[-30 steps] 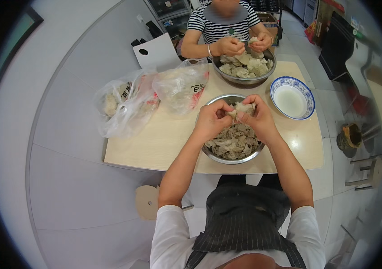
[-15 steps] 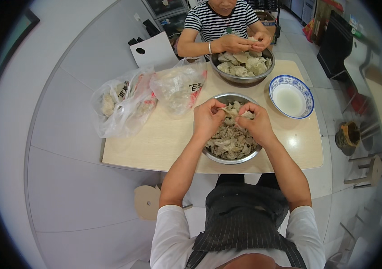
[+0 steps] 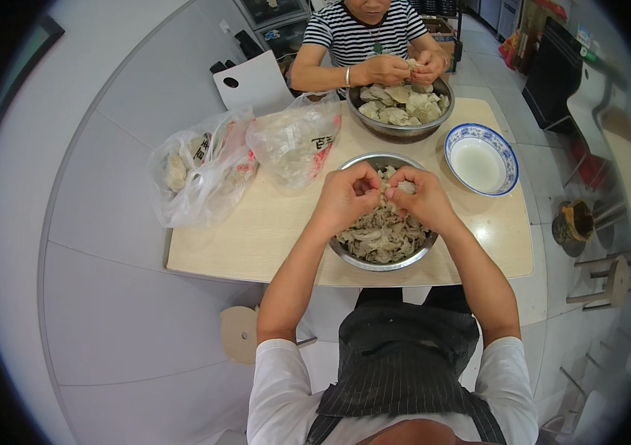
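Note:
Over a steel bowl (image 3: 384, 265), my left hand (image 3: 342, 197) and my right hand (image 3: 427, 201) come close together with curled fingers. Both pinch a pale piece of what looks like oyster mushroom (image 3: 386, 197), mostly covered by the fingertips. Beneath them the bowl is heaped with torn, greyish-beige mushroom shreds (image 3: 381, 234). Across the table, another person's hands (image 3: 404, 69) work at a small pale piece above a second steel bowl (image 3: 404, 135), which holds larger whitish-green mushroom pieces (image 3: 401, 107).
A blue-and-white bowl (image 3: 478, 130) with cloudy liquid stands at the table's right. Two clear plastic bags (image 3: 204, 174) with pale contents lie at the left; one overhangs the table edge (image 3: 238, 276). A round stool (image 3: 240, 334) stands below left, and chairs line the right.
My hands have drawn closer together, and less of the pale piece shows between them. The other person's hands have shifted slightly over their bowl.

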Available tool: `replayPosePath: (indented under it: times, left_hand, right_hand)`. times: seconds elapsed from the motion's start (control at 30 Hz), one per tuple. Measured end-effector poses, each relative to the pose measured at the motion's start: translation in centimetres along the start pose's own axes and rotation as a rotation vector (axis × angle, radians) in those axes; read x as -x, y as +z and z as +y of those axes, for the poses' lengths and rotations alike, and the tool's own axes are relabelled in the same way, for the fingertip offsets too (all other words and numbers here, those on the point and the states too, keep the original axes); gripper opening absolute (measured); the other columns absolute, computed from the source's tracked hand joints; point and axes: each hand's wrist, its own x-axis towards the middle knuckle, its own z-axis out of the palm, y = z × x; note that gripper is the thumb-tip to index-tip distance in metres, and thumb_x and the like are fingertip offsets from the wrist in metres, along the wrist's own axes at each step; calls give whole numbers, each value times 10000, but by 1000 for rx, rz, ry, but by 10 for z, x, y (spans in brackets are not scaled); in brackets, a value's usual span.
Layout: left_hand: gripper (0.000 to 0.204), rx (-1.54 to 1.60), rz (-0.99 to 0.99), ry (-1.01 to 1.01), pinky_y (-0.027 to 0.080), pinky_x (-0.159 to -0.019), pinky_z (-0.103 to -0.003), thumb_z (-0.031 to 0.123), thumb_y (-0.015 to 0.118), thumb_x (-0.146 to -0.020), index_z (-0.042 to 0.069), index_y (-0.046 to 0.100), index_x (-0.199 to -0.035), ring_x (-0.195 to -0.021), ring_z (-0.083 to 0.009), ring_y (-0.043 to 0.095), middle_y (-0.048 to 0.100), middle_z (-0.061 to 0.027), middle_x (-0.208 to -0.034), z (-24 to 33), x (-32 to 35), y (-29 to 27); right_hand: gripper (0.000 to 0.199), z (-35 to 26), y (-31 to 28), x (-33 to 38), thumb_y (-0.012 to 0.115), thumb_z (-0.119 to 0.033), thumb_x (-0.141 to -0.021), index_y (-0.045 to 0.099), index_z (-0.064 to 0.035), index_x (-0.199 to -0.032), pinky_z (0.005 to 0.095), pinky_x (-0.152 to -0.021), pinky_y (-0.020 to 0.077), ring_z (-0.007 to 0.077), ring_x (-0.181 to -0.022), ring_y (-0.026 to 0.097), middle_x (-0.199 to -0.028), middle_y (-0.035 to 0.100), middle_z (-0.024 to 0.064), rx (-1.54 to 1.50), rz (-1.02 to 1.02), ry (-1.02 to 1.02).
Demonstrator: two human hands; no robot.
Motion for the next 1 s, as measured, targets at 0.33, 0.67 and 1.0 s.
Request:
replayPosePath:
  times: [0.33, 0.67, 1.0]
  left_hand:
    - [130, 170, -2, -34, 452, -532, -208, -22, 683, -835, 24, 585, -908, -620, -43, 557, 599, 3, -762, 3, -1, 6]
    - [118, 414, 122, 121, 445, -566, -206, -52, 652, -818, 18, 560, -841, -653, -69, 563, 623, -16, -790, -23, 1, 21]
    - [267, -40, 83, 108, 492, -648, -223, -65, 671, -783, 33, 608, -1024, -739, -121, 613, 638, -32, -853, -16, 4, -4]
  right_hand:
    - [127, 9, -3, -2, 702, -85, -826, 633, -15, -906, 261, -582, 476, 92, -635, 583, -747, 623, 32, 408, 101, -350]
    - [123, 0, -4, 0, 697, -9, -781, 588, -44, -827, 242, -544, 460, 78, -659, 565, -833, 620, 26, 78, -37, -115]
    - [119, 0, -2, -6, 639, -3, -848, 565, -28, -938, 243, -633, 501, 104, -664, 577, -860, 602, 31, -216, -4, -72]
